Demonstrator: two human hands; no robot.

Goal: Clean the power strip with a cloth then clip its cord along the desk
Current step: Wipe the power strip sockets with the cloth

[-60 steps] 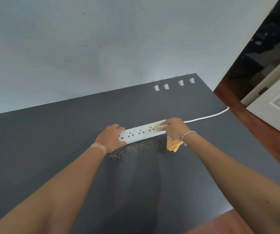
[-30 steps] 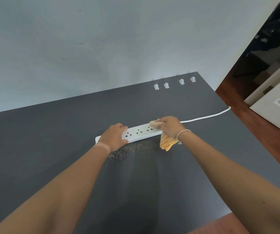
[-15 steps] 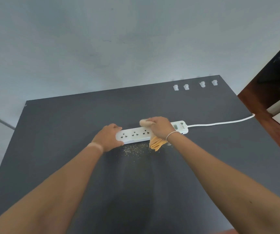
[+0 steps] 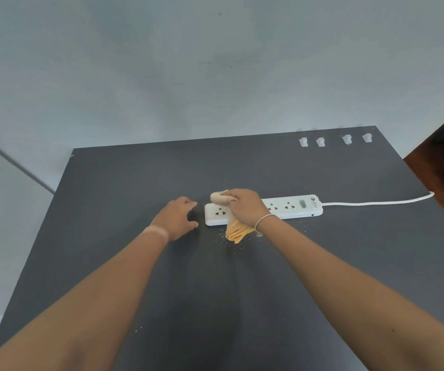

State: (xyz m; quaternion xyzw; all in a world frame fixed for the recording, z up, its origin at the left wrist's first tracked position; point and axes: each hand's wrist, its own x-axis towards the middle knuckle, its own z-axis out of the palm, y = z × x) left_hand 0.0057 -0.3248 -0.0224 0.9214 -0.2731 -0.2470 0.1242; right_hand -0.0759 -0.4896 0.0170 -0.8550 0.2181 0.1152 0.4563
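A white power strip (image 4: pixel 290 207) lies across the middle of the dark desk (image 4: pixel 135 183). Its white cord (image 4: pixel 376 203) runs right and drops off the desk edge. My right hand (image 4: pixel 245 207) presses a folded orange cloth (image 4: pixel 238 232) onto the strip's left half, with the cloth hanging over the near side. My left hand (image 4: pixel 178 219) hovers just left of the strip's end, fingers spread, touching nothing. Several white cord clips (image 4: pixel 320 141) sit in a row at the desk's far right corner.
Fine yellowish crumbs (image 4: pixel 231 241) are scattered on the desk in front of the strip. A pale wall (image 4: pixel 215 62) stands behind the desk. The right desk edge drops to a wooden floor (image 4: pixel 440 167) and a doorway.
My left hand has let go of the strip's left end and opened beside it. My right hand has slid the cloth leftward along the strip, uncovering the switch end.
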